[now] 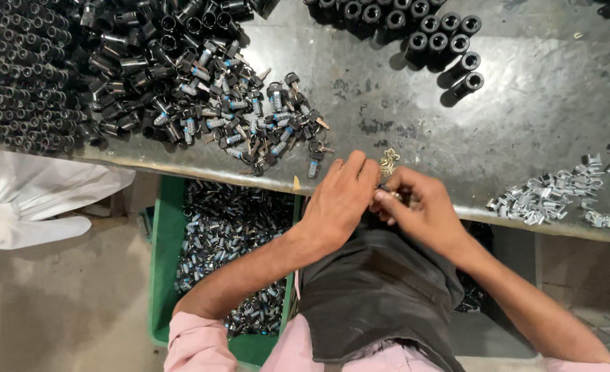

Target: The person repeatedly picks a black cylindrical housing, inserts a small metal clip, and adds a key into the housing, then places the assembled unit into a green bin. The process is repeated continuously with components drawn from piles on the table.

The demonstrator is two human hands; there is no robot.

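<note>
At nine o'clock a white bag [29, 200] lies crumpled below the bench [525, 89] edge, with no print showing on it. Above it, at ten o'clock, black tubes [23, 76] are stacked in tight rows, open ends facing left. Just right of them spreads a loose heap of black lock barrels [146, 48], and it runs into a scatter of keyed locks [257, 117], black with blue-and-silver bands, at eleven o'clock. Below the bench, at seven o'clock, a green crate [160, 275] holds many more such locks.

At the centre the left hand [336, 203] and the right hand [422, 213] meet at the bench's near edge. Both sets of fingertips are pinched together on one small dark part [385, 191], which sits between them and is mostly hidden; what kind of part it is cannot be told. Just above the fingers, on the bench, lies a small brass cluster [388, 162]. A dark cloth [381, 296] covers the lap at six o'clock, and pink sleeves [195, 341] show at the bottom edge.

At twelve to one o'clock black caps [443, 34] stand upright in rows. At three o'clock small silver clips [560, 196] lie scattered.
</note>
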